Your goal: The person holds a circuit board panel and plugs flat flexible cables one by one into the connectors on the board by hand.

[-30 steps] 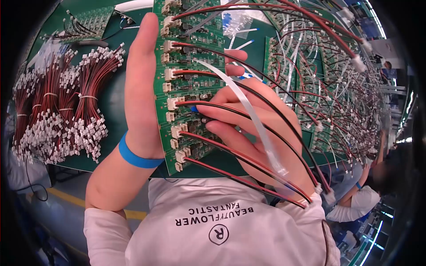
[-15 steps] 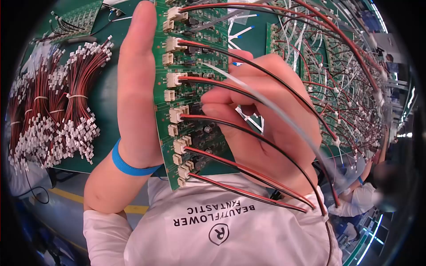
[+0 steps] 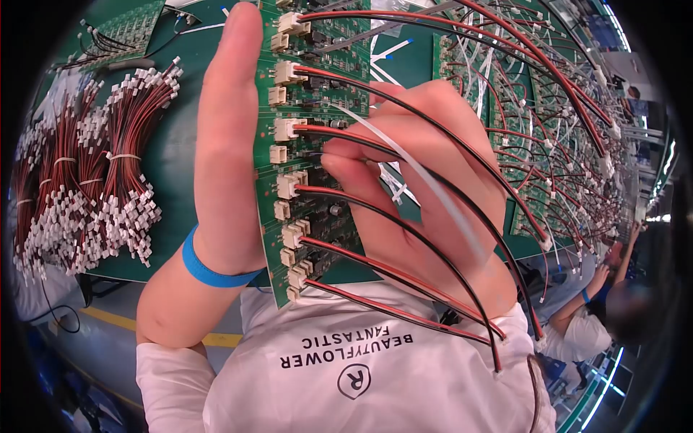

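One circuit board (image 3: 310,169) between fingers (image 3: 237,65)

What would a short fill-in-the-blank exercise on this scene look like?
The flat circuit board held in the left hand is coloured ____.
The narrow band around the left arm is coloured ____.
Of the two hands, the ____ one is nearer the tied red wire bundles with white plugs.

Missing words: green; blue; left.

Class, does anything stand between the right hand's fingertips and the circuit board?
Nothing visible stands between the right hand and the circuit board; red-and-black wires only arch over the hand.
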`<action>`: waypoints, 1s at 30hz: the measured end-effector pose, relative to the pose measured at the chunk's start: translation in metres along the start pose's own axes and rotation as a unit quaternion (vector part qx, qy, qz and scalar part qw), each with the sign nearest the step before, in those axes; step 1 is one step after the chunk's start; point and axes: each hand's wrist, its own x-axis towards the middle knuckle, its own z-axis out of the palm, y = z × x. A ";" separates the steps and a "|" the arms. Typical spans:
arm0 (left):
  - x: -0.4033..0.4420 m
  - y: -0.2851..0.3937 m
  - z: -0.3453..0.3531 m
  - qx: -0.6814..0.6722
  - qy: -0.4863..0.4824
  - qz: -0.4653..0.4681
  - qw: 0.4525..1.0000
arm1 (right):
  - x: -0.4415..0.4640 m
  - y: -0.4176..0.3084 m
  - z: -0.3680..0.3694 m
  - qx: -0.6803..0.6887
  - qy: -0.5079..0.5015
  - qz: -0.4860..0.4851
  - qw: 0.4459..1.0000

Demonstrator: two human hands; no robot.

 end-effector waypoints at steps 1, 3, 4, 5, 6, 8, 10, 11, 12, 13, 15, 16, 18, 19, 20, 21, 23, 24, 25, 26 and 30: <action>0.000 0.000 0.001 -0.006 0.011 -0.005 1.000 | 0.001 -0.002 -0.002 -0.010 -0.012 0.007 1.000; 0.000 -0.003 0.000 -0.037 0.000 -0.012 0.999 | 0.003 -0.008 -0.005 -0.029 -0.037 0.023 0.999; 0.000 -0.001 0.001 -0.049 -0.003 -0.020 0.999 | 0.003 -0.008 -0.006 -0.040 -0.046 0.023 0.998; 0.002 0.007 0.006 -0.054 -0.001 -0.034 0.998 | 0.003 -0.007 -0.006 -0.051 -0.048 0.004 0.998; 0.002 0.008 0.007 -0.015 0.013 -0.049 0.999 | 0.002 -0.006 -0.006 -0.056 -0.044 -0.009 0.997; 0.000 0.004 0.005 0.106 0.051 -0.079 0.990 | 0.001 -0.004 -0.003 -0.059 -0.027 -0.030 0.997; -0.003 0.000 0.001 0.188 0.051 -0.083 0.977 | 0.000 -0.005 -0.001 -0.049 -0.014 -0.031 0.998; -0.004 -0.001 0.000 0.187 0.026 -0.073 0.979 | 0.000 -0.006 -0.002 -0.042 -0.012 -0.023 0.999; -0.003 0.001 0.000 0.161 0.013 -0.072 0.984 | 0.000 -0.005 -0.001 -0.033 -0.011 -0.022 0.999; -0.003 0.002 0.001 0.135 0.001 -0.072 0.988 | 0.000 -0.005 -0.001 -0.024 -0.009 -0.021 0.999; 0.001 0.003 0.001 0.059 -0.020 -0.079 0.995 | -0.001 0.000 0.000 -0.009 -0.004 -0.033 0.999; 0.003 0.005 0.002 0.016 -0.026 -0.088 0.996 | -0.002 0.002 0.001 -0.005 -0.001 -0.039 0.999; 0.007 0.005 0.002 -0.077 -0.033 -0.122 0.989 | -0.002 0.003 0.002 -0.006 -0.004 -0.042 0.999; 0.010 0.004 0.002 -0.121 -0.034 -0.143 0.982 | -0.002 0.002 0.001 -0.004 -0.013 -0.037 0.999; 0.011 0.003 0.001 -0.163 -0.031 -0.165 0.972 | -0.002 0.001 0.000 -0.003 -0.021 -0.032 0.999; 0.014 0.001 0.001 -0.203 -0.026 -0.189 0.960 | -0.001 0.001 0.001 0.002 -0.027 -0.026 0.999; 0.017 -0.002 0.002 -0.261 -0.017 -0.231 0.937 | -0.001 0.001 0.002 0.006 -0.031 -0.023 0.999; 0.018 -0.003 0.003 -0.274 -0.011 -0.249 0.929 | -0.002 0.002 0.003 0.006 -0.028 -0.027 0.999; 0.020 -0.001 0.005 -0.273 -0.005 -0.262 0.926 | -0.002 0.002 0.004 0.005 -0.028 -0.029 0.999; 0.020 -0.002 0.007 -0.270 0.007 -0.277 0.922 | -0.002 0.003 0.005 0.004 -0.028 -0.032 0.999; 0.022 -0.003 0.009 -0.274 0.025 -0.298 0.914 | -0.003 0.004 0.010 0.012 -0.017 -0.028 0.999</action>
